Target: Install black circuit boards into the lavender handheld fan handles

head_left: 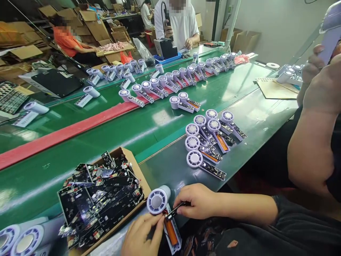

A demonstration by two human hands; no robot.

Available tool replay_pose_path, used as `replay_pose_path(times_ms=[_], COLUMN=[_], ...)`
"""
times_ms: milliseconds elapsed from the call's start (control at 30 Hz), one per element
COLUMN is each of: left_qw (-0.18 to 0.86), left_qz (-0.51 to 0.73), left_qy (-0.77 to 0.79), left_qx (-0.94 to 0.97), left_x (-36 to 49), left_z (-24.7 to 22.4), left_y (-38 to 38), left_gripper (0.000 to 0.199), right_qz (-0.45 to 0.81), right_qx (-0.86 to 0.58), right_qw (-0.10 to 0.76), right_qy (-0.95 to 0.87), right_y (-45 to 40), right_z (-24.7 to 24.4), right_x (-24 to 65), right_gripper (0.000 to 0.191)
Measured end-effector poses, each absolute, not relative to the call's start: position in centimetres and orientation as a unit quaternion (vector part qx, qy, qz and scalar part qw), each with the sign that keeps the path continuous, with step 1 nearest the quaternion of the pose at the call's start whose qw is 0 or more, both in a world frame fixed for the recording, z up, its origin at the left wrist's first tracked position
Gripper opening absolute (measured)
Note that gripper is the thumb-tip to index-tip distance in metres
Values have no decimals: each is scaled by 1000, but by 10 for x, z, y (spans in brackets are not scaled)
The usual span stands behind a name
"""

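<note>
A lilac handheld fan [157,202] lies at the bench's near edge, its round head toward the far side. Its handle is uncovered, showing an orange battery [171,231] inside. My right hand [195,201] pinches a narrow black circuit board [176,210], tilted over the top of the handle. Just below the fan head, my left hand [145,233] closes thumb and forefinger near the board's end and some thin wires. What exactly sits between those left fingertips is too small to make out.
A cardboard box [144,177] heaped with circuit boards stands at left. Several fans [194,159] with boards lie farther up the bench. More fans line a red strip [80,126] on the green belt. A co-worker's arm [314,135] is at right; other people work behind.
</note>
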State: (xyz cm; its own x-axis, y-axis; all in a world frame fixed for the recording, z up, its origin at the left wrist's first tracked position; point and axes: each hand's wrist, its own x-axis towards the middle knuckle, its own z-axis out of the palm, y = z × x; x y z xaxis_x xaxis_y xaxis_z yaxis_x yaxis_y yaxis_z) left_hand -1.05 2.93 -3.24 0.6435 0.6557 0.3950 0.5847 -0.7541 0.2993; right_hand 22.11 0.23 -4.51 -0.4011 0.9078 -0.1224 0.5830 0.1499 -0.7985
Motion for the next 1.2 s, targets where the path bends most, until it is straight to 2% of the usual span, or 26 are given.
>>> replay_pose_path(times_ms=[133, 267, 367, 533, 633, 733, 933, 1100, 1200], left_qw=[146, 196, 220, 121, 39, -1, 4, 6, 4], left_qz=[293, 284, 282, 254, 228, 226, 198, 163, 110], left_qy=[494, 595, 570, 470, 452, 445, 444, 485, 511], left_qx=[805, 726, 740, 837, 861, 866, 874, 859, 852], left_x=[12, 16, 7, 0, 1, 0, 0, 6, 12], left_z=[-31, -36, -39, -37, -35, -32, -27, -23, -18], left_y=[19, 9, 2, -8, -10, -8, -7, -9, -9], left_gripper=[38, 30, 20, 23, 23, 22, 29, 24, 24], right_qz=[412, 407, 385, 300, 234, 188, 184, 198, 162], right_qx=[-539, -553, -540, -511, -500, -477, -455, -438, -449], right_qw=[231, 276, 296, 323, 335, 326, 333, 325, 316], right_qy=[-697, -672, -687, -738, -764, -794, -805, -814, -820], right_y=[-2, -8, -8, -7, -10, -13, -14, -9, -5], right_z=[-39, -42, -49, -55, -55, -57, -63, -56, -49], right_x=[217, 217, 218, 219, 219, 220, 220, 219, 220], right_gripper=[30, 33, 26, 23, 24, 24, 24, 22, 22])
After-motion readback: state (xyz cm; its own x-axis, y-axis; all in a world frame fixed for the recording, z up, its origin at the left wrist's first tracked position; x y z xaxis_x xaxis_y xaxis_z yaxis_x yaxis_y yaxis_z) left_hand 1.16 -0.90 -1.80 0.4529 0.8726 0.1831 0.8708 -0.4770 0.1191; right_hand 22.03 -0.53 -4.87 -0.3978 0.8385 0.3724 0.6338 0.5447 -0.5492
